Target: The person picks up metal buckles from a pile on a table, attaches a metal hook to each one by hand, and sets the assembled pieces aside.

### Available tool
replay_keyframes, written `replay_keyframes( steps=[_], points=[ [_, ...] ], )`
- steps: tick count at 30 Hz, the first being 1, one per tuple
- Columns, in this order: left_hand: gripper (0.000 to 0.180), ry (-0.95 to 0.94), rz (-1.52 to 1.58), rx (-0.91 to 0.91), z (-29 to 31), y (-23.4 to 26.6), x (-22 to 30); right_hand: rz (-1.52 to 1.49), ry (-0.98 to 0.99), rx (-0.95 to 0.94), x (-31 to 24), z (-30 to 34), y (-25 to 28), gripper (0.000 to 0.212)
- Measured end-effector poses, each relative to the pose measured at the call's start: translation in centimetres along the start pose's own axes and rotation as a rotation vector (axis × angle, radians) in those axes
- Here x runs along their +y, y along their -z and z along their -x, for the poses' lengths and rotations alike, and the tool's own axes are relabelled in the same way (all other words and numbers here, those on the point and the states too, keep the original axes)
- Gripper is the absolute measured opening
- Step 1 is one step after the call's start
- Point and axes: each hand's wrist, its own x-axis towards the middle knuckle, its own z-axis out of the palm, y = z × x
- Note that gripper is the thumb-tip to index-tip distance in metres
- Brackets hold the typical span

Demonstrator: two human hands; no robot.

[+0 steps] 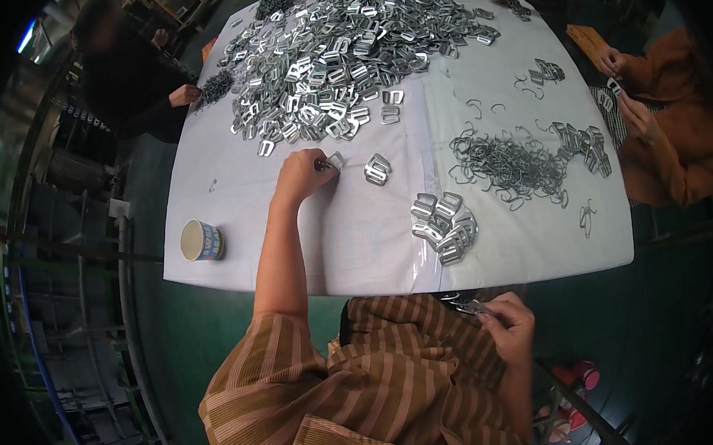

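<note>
The person's left hand pinches a metal buckle at the table, just short of the large buckle pile. The right hand grips metal pieces below the near edge.

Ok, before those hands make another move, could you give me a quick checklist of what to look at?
1. Left hand has its fingers on a silver buckle: ok.
2. Right hand has hold of a metal piece, just off the table's near edge: ok.
3. Exact shape of that piece: cannot tell, the fingers cover part of it.
4. Paper cup upright and apart from the left forearm: ok.
5. Small buckle cluster lying fully on the table: ok.
6. Co-worker's hand at the upper left apart from the left hand: ok.
</note>
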Motion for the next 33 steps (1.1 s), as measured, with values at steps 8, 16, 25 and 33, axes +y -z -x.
replay_keyframes(
  steps=[8, 16, 25, 33],
  points=[
    [0.018, -0.022, 0.704, -0.396, 3.6, -4.2, 10.1, 0.040, 0.025, -0.019, -0.5, -0.3, -0.1, 0.018],
    [0.019, 0.139, 0.848, -0.192, 2.8, -4.4, 8.3, -0.009, -0.002, 0.025, -1.0, 0.0, 0.3, 0.017],
    [0.038, 0.095, 0.304, 0.129, 2.1, -4.1, 6.4, -0.049, -0.053, -0.021, -1.2, -0.4, -0.4, 0.016],
    [0.035, -0.098, 0.219, 0.045, -0.4, -7.6, 10.8, 0.045, 0.028, -0.024, -1.3, -0.6, 0.1, 0.015]
  ],
)
